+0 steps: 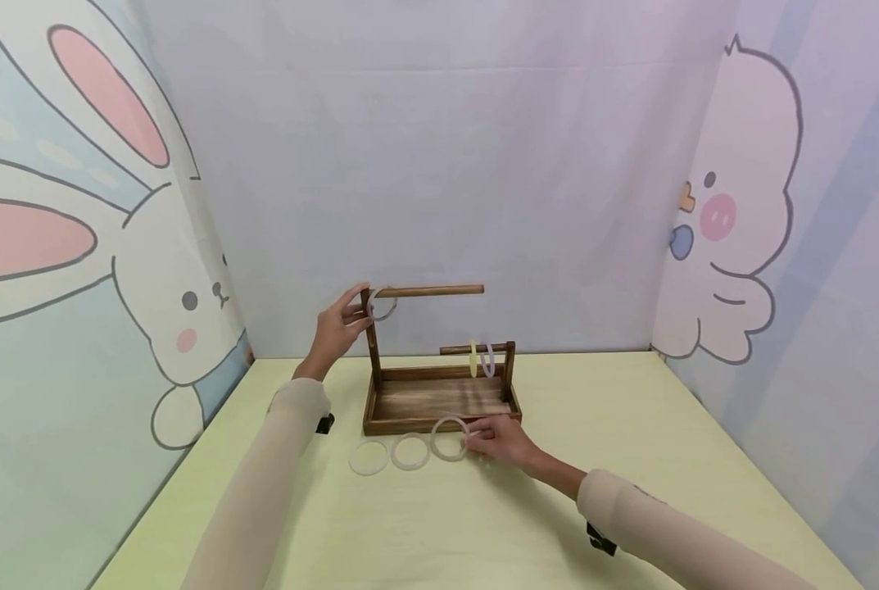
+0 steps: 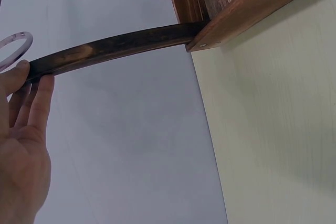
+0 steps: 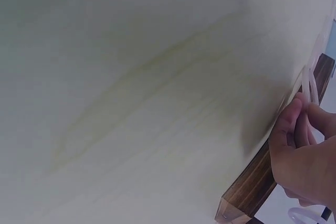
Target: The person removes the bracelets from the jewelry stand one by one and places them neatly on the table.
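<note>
My left hand [image 1: 336, 329] grips the top of the tall post [image 1: 373, 352] of a dark wooden stand; the left wrist view shows the thumb and fingers [image 2: 42, 103] on either side of that post [image 2: 115, 45]. Beside it, a pale marbled ring [image 1: 382, 318] hangs on the upper bar [image 1: 439, 291]. My right hand [image 1: 501, 441] pinches the right edge of a clear whitish ring [image 1: 439, 455], raised at the tray's front edge. In the right wrist view the thumb and fingertips of the right hand [image 3: 304, 150] hold a ring [image 3: 306, 83].
Two more pale rings [image 1: 369, 458], [image 1: 410, 452] lie on the table left of the held one. A yellow ring [image 1: 473, 360] and a lilac ring [image 1: 488, 361] hang on the lower bar [image 1: 454, 351]. The stand's tray [image 1: 410, 426] rests on the pale yellow table [image 1: 410, 533]. Printed curtains surround it.
</note>
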Action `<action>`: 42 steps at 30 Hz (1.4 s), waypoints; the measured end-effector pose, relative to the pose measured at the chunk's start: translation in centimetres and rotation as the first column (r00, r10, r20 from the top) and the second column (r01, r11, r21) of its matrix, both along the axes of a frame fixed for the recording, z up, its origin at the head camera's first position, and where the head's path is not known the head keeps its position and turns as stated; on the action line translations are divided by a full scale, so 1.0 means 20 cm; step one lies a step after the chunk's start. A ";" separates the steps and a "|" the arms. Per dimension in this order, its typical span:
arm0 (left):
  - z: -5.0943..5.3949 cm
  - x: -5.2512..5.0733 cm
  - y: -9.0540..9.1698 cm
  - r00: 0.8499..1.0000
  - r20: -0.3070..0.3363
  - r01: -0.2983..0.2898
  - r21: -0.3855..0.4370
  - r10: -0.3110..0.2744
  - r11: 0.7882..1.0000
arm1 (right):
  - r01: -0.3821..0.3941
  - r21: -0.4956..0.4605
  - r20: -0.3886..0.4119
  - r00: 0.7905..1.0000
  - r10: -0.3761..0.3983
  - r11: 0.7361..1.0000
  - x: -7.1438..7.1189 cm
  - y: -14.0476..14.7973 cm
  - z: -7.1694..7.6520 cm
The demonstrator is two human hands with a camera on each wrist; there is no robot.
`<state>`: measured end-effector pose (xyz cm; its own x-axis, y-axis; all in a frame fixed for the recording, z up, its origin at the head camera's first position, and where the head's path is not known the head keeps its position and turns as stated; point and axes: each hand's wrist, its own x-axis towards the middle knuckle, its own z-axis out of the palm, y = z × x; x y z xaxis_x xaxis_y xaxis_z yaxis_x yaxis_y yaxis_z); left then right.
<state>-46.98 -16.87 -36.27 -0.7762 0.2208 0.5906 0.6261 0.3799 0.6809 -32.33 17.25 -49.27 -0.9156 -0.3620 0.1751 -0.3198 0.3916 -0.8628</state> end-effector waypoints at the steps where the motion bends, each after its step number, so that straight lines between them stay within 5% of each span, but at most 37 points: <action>1: 0.00 0.00 0.00 1.000 -0.001 0.002 -0.001 -0.002 1.000 | 0.001 -0.001 0.012 1.000 -0.001 1.000 0.00 0.00 0.00; 18: -0.01 -0.01 0.00 1.000 -0.004 -0.009 -0.004 0.009 1.000 | 0.059 0.034 0.079 0.995 -0.061 0.998 0.02 0.00 -0.01; 42: 0.00 0.00 0.01 1.000 -0.017 -0.021 -0.010 0.021 1.000 | 0.123 0.053 -0.010 0.992 -0.123 0.991 0.04 -0.01 -0.02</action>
